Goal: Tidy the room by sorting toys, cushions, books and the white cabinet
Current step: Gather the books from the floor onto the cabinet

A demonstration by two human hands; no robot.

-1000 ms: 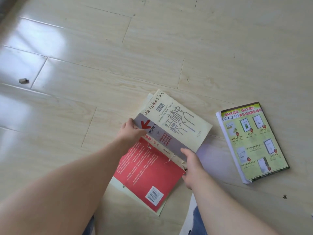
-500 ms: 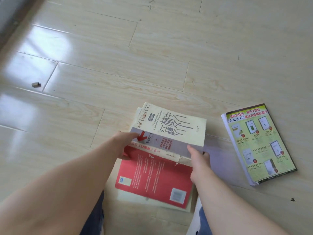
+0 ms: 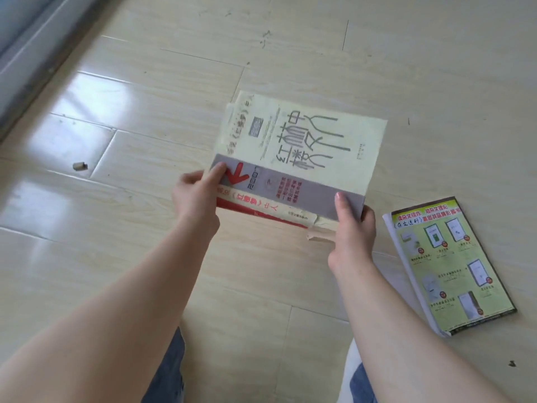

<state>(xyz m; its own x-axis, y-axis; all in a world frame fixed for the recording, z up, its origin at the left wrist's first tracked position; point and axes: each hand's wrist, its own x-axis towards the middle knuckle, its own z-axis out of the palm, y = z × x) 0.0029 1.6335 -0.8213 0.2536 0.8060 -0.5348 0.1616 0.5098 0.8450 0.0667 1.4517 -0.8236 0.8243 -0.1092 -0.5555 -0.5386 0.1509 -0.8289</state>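
A pale yellow paperback [image 3: 302, 144] with a grey band and large dark characters is held closed above the floor, its worn spine and red back cover toward me. My left hand [image 3: 197, 199] grips its left near corner, thumb on the grey band. My right hand [image 3: 353, 225] grips the right near corner, thumb on top and fingers underneath. A second book [image 3: 453, 263] with a green and yellow cover lies flat on the floor to the right, apart from both hands.
Pale wood-look floor tiles [image 3: 145, 97] fill the view. A small beige scrap [image 3: 79, 166] lies at the left. A grey threshold or door frame [image 3: 26, 45] runs along the top left corner. My knees in blue jeans [image 3: 168, 370] show at the bottom.
The book lay open on the floor with its red back cover spread out. Both hands have folded it shut and lifted it off the floor.
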